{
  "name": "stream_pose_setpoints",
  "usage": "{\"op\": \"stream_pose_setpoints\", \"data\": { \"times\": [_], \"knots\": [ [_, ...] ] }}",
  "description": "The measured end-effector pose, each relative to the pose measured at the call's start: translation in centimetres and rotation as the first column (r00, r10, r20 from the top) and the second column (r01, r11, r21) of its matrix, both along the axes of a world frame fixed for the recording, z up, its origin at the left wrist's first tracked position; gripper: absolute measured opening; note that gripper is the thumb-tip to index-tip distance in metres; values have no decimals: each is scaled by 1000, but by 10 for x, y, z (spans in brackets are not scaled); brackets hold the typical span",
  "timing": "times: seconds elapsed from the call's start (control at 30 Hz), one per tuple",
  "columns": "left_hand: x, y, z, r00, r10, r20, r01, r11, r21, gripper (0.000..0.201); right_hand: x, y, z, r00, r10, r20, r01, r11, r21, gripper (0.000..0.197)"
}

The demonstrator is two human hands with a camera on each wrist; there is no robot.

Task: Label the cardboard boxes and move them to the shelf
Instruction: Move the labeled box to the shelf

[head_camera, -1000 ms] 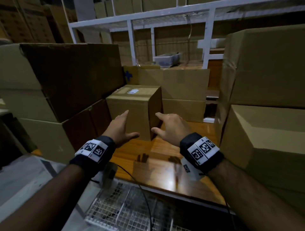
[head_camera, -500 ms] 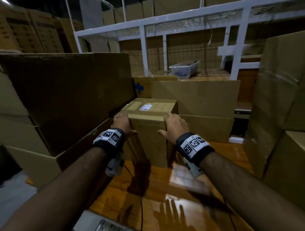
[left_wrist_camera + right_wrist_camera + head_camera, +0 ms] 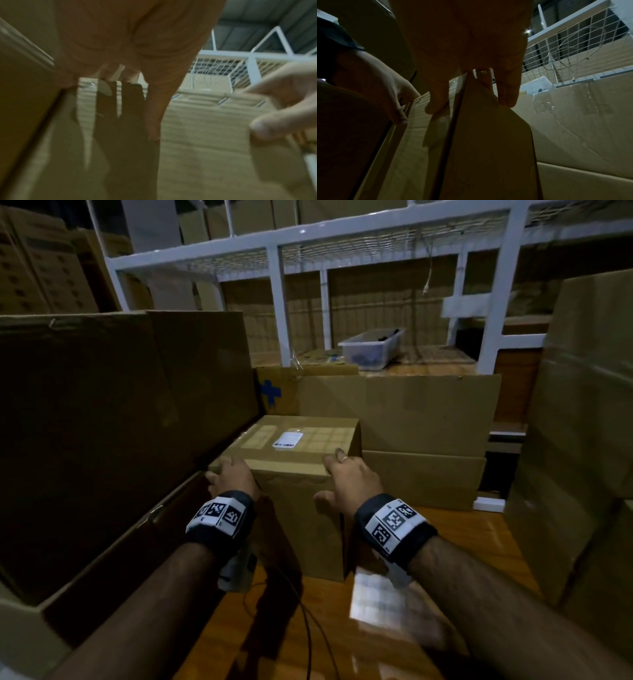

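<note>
A small cardboard box [image 3: 301, 508] with a white label [image 3: 288, 438] on its taped top stands on the wooden surface [image 3: 394, 638]. My left hand [image 3: 233, 475] lies against its near left upper corner. In the left wrist view the left hand's fingers [image 3: 154, 115] lie straight along the box's side [image 3: 205, 142]. My right hand [image 3: 349, 481] rests on the near right upper corner, thumb on the front face. The right wrist view shows the right hand's fingers [image 3: 506, 88] straddling the box's edge [image 3: 488, 148], with the left hand [image 3: 385, 94] opposite.
Big cardboard boxes [image 3: 120, 422] wall in the left side. More boxes [image 3: 428, 412] stand behind and on the right [image 3: 582, 422]. A white wire shelf frame [image 3: 277, 302] rises beyond, with a clear plastic bin [image 3: 373, 349] on it. A black cable [image 3: 308, 611] crosses the wood.
Both hands reached forward from in front of the small box and now lie on its near upper corners. The view has come closer to the box.
</note>
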State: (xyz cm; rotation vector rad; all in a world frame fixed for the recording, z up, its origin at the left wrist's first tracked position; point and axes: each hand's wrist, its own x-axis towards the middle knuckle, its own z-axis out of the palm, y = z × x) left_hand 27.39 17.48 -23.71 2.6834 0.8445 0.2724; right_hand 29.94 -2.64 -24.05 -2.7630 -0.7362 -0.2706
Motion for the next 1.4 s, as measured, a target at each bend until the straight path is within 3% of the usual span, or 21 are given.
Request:
{"op": "stream_pose_setpoints", "data": {
  "times": [0.2, 0.33, 0.73, 1.03, 1.2, 1.4],
  "knots": [
    [-4, 6, 2, 999, -21, 25, 21, 1000, -23, 87, 2, -13, 1, 1000, 8, -19, -8, 1000, 27, 68],
    [-4, 7, 10, 999, 41, 5, -40, 998, -47, 85, 1, -15, 4, 1000, 6, -20, -5, 1000, 30, 65],
    [-15, 6, 11, 999, 36, 0, -36, 999, 19, 78, -1, -23, 8, 998, -52, -42, 54, 998, 32, 73],
    [-25, 17, 7, 986, -139, 91, 137, 990, 32, 98, -2, -21, 9, 990, -117, -77, 120, 993, 24, 75],
    [-29, 19, -1, 949, -301, 95, 300, 954, 27, 106, -1, -15, 1, 986, -147, -84, 148, 989, 1, 102],
    [-18, 29, 7, 908, -394, -141, 410, 905, 116, 124, 7, -19, -2, 989, -112, -92, 110, 994, -25, 116]
  ]
}}
